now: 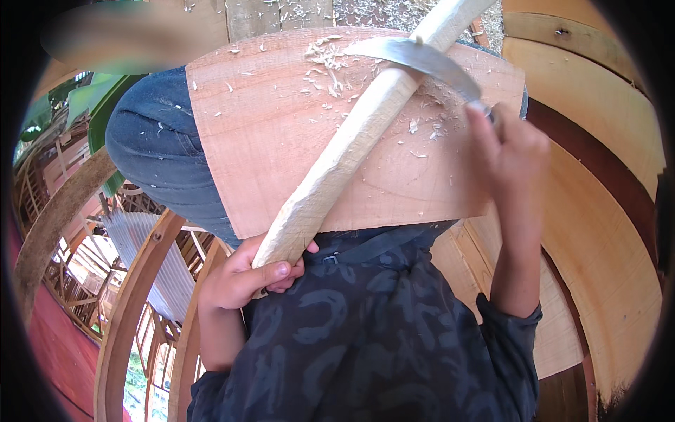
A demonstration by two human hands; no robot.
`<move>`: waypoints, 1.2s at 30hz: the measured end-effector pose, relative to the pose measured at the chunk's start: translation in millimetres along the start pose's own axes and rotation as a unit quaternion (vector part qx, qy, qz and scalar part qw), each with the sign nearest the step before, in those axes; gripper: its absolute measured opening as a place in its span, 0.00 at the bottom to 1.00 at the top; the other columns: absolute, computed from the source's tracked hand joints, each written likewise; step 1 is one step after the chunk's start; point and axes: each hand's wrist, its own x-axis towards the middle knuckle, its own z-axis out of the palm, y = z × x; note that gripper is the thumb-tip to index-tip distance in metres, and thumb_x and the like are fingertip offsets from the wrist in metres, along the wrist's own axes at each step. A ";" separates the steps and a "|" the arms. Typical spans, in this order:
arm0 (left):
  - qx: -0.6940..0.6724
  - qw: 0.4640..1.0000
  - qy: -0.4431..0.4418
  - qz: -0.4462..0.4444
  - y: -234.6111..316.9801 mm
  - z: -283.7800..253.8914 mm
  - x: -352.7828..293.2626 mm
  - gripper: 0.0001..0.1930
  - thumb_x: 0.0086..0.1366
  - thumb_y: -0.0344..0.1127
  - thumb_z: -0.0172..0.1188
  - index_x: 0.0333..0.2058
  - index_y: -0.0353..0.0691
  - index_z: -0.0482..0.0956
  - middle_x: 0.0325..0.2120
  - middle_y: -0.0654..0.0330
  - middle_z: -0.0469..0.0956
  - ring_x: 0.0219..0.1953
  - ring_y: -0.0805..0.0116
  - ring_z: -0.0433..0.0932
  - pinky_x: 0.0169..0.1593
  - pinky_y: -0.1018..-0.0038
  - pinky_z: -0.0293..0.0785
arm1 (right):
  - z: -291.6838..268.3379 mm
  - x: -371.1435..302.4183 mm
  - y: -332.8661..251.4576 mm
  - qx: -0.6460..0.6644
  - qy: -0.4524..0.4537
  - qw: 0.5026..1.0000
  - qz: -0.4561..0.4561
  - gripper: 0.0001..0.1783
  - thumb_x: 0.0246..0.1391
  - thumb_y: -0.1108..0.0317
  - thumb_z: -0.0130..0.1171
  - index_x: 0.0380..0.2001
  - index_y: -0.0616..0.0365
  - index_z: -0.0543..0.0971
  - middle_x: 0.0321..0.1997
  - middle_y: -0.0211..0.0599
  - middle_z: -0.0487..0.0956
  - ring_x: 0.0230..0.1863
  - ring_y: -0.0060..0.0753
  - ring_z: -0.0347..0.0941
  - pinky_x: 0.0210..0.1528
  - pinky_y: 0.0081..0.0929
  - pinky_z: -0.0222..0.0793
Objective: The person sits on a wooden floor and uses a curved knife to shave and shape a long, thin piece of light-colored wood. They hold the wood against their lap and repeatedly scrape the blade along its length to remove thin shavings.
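Note:
Across my lap lies a flat reddish wooden board [274, 141] strewn with pale shavings. A thick pale wooden pole [344, 148], its surface faceted by cuts, runs diagonally over it. My left hand [271, 271] is wrapped round the pole's near end, thumb on top, close to my waist. At the right, my right hand [513, 144], smeared by motion, is closed round the handle of a curved knife [415, 56]. The blade lies across the upper part of the pole, edge against or just over the wood; I cannot tell which. Most of the handle is hidden in my fist.
Wood shavings [327, 63] are heaped on the board's far part, with more on the floor beyond. Curved wooden planks [598, 211] rise at my right. To the left stand wooden posts [137, 309] and a corrugated sheet [158, 260]. A blurred brown shape is at upper left.

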 end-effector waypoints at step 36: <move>-0.059 0.996 -0.070 -0.001 -8.9 -1.7 9.7 0.20 0.64 0.37 0.56 0.51 0.32 0.68 0.29 0.66 0.69 0.25 0.83 0.63 0.28 0.85 0.60 | -21.0 -18.9 12.0 0.093 -0.063 0.994 0.012 0.24 0.53 0.53 0.61 0.16 0.61 0.69 0.11 0.42 0.66 0.13 0.39 0.61 0.18 0.32 0.58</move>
